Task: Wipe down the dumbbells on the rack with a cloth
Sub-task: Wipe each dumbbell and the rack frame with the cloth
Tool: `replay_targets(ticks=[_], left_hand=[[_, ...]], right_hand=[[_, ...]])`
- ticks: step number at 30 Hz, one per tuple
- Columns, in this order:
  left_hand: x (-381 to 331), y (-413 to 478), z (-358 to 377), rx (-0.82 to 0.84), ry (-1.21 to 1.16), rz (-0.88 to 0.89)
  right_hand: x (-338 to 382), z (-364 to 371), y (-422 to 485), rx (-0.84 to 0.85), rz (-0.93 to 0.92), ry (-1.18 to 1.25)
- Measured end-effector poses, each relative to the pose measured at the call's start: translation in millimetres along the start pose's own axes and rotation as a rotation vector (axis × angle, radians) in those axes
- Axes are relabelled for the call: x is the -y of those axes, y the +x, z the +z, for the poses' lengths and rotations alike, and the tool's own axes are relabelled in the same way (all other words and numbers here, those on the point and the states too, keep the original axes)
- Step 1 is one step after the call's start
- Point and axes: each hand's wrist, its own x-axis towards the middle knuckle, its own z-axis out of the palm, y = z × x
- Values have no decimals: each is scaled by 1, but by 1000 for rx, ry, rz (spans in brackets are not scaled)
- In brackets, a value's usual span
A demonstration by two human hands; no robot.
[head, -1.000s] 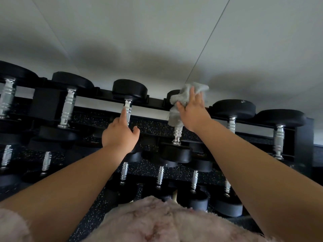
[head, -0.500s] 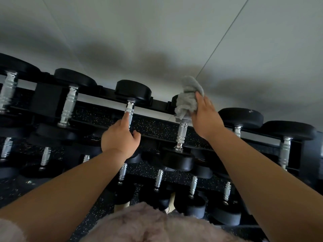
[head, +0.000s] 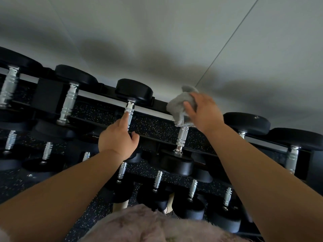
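The right hand is closed round a crumpled grey fabric cloth. It presses the cloth over the far head of a black rubber-headed dumbbell with a ribbed chrome handle, and that head is hidden beneath the cloth. Just left of it, the left hand rests on the neighbouring dumbbell. The index finger lies straight along the chrome handle, with the thumb on the other side. The back of the hand hides the remaining fingers, so I cannot tell whether they grip.

To wipe well, I would wrap the cloth round the head's edge and turn the wrist so that face and rim both get covered. Then draw it down the handle, working into the ribbed grooves, to the near head below the right wrist.

The black metal tiered rack carries a row of similar dumbbells on both sides of the hands, and smaller dumbbells sit on the tier beneath the forearms.
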Motion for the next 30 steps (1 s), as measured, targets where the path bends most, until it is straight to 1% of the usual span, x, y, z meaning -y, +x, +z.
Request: replay_targets(ticks=[2, 4, 7, 11, 13, 15, 17, 20, 22, 24, 27, 28, 30], left_hand=[[0, 0, 1, 1, 7, -3], [-1, 0, 0, 2, 4, -9], [-2, 0, -2, 4, -1, -14], [-2, -1, -1, -5, -1, -24], [-3, -1, -1, -3, -4, -20], [-3, -1, -1, -1, -7, -21], [-3, -1, -1, 2, -6, -29], [-4, -2, -1, -3, -10, -33], [-4, -2, -2, -7, -10, -31], [-3, -2, -2, -8, -6, -27], [-2, -2, 0, -19, -2, -20], [-2, -2, 0, -23, -1, -16], [-2, -2, 2, -36, -6, -12]], right_hand=[[-10, 0, -7, -70, 158, 191], [-11, 2, -5, -101, 198, 160], [7, 7, 12, -59, 105, 21], [38, 10, 38, 102, -79, -337], [36, 5, 42, 164, -72, -358], [28, 1, 41, 187, 28, -238], [19, -3, 40, 189, 180, -68], [-1, -9, 36, 119, 396, 88], [-12, -8, 30, 118, 441, 166], [-16, 1, 20, 107, 447, 326], [-9, 20, 1, 40, 473, 569], [-8, 25, -3, 11, 497, 618], [-4, 27, -9, -61, 515, 632]])
